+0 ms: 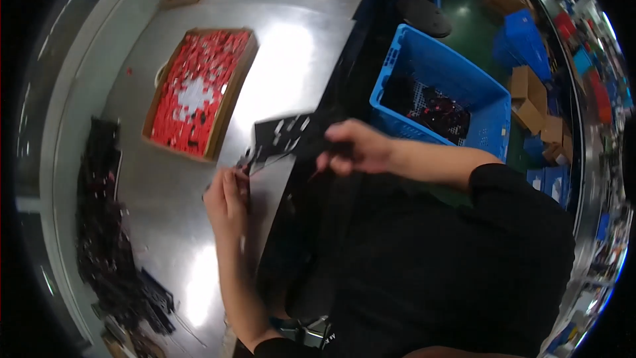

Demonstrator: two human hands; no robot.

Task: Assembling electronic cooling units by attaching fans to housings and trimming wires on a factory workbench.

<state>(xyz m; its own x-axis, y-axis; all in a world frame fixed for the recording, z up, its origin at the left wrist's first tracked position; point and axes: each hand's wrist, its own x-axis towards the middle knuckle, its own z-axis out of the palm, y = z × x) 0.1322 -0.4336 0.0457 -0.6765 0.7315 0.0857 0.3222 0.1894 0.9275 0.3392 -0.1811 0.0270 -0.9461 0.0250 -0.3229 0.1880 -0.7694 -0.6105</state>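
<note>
two bare hands are seen in front of a black shirt [450, 258], and a black slotted sheet [281, 136] is held up between them, over the edge of a metal table [159, 192]. the right end of the sheet is grasped by the right hand [354, 149], whose thumb is laid along the top while the other fingers are curled beneath. by the left hand [228, 199], a small dark part [244, 182] is pinched just beside the sheet's lower left corner; whether it is joined to the sheet cannot be told, as the detail is blurred.

along the left side of the table, a long, loose pile of black pieces [109, 232] is heaped. beyond the left hand, a shallow cardboard tray [233, 103] is set down, filled with small red pieces [212, 59] among which a pale patch [195, 98] is shown near the middle. past the right forearm, a blue crate [487, 86] is placed off the table, with dark pieces [444, 113] gathered at its bottom. farther off, a grey round disc [424, 16] is seen, and open cardboard boxes [528, 96] are stood at the far right.
</note>
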